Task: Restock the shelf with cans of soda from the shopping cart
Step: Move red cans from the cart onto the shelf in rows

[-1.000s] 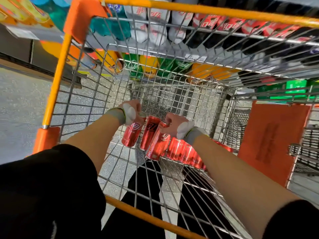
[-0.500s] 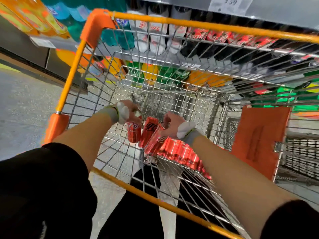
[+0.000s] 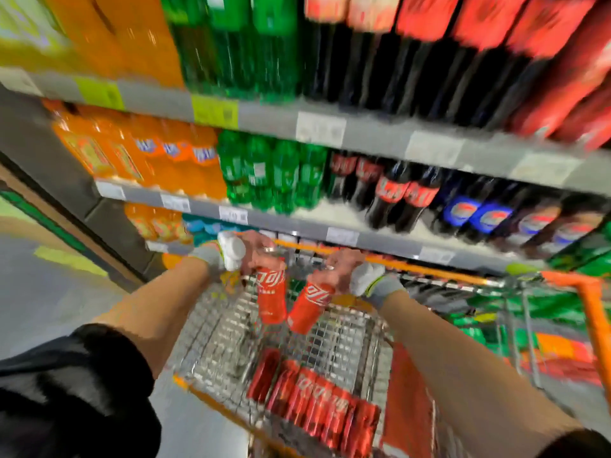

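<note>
Both hands gripped from above: the left hand point(image 3: 256, 256) clamped on one red can point(image 3: 271, 297), the right hand point(image 3: 337, 271) on another can point(image 3: 309, 307), hanging clear of the cart point(image 3: 463, 276), probably for standing upright on the shelf point(image 3: 330, 226) beyond. More cans point(image 3: 314, 401) lay at the cart's near end.

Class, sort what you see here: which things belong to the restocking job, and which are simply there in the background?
Job: left hand holding a red can; right hand holding another can; cans in the cart; shopping cart.

Background: orange bottles; green bottles; cola bottles; price labels.
</note>
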The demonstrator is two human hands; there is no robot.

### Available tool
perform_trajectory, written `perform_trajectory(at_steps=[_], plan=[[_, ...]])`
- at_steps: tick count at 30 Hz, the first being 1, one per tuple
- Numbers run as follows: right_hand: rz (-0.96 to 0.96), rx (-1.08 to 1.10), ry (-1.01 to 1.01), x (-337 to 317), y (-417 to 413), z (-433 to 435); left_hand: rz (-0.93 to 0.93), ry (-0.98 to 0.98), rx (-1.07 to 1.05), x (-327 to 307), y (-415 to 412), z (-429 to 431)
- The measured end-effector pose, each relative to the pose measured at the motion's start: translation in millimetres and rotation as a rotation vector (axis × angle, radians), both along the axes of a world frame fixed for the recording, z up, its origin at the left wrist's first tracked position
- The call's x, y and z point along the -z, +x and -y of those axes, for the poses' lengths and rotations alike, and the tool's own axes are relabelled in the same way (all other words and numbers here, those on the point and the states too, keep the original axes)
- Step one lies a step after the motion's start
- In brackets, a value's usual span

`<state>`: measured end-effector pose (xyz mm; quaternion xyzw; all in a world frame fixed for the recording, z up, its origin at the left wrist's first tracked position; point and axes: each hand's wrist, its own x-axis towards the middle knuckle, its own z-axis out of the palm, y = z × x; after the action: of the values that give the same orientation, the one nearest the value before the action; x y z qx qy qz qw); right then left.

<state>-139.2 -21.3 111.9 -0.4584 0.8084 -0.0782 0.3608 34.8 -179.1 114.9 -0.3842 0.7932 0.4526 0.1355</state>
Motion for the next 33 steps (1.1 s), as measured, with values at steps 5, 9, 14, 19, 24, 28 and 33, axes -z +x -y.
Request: perform_trajectory(at_steps=[5, 9, 14, 19, 24, 28, 33], plan=[[-0.230, -0.062, -0.152, -140.7, -15.1, 2.4, -0.174, -0.087, 0.013, -122.2, -20.7, 13.2], [-0.376, -0.083, -0.297, -234.4, -15.0, 9.1, -0.319, -0.241, -0.006, -221.0, -22.3, 8.6], [-0.405, -0.092, -0.432, -305.4, -10.5, 12.2, -0.481, -0.311, -0.080, -287.1, -20.6, -1.0], [-0.410, -0.030, -0.574, -360.8, -2.6, 21.1, -0.536, -0.359, -0.121, -332.6, -13.7, -0.2], [-0.376, -0.022, -0.660, -407.3, 4.3, 30.9, -0.612, -0.418, -0.131, -371.0, -5.2, 9.3], [-0.480, -0.054, -0.706, -451.7, 12.6, 38.5, -0.648, -0.547, -0.100, -411.2, 1.1, 21.3], [-0.501, -0.022, -0.842, -519.9, 19.1, 57.7, -0.818, -0.766, -0.135, -485.1, 2.8, 50.7]])
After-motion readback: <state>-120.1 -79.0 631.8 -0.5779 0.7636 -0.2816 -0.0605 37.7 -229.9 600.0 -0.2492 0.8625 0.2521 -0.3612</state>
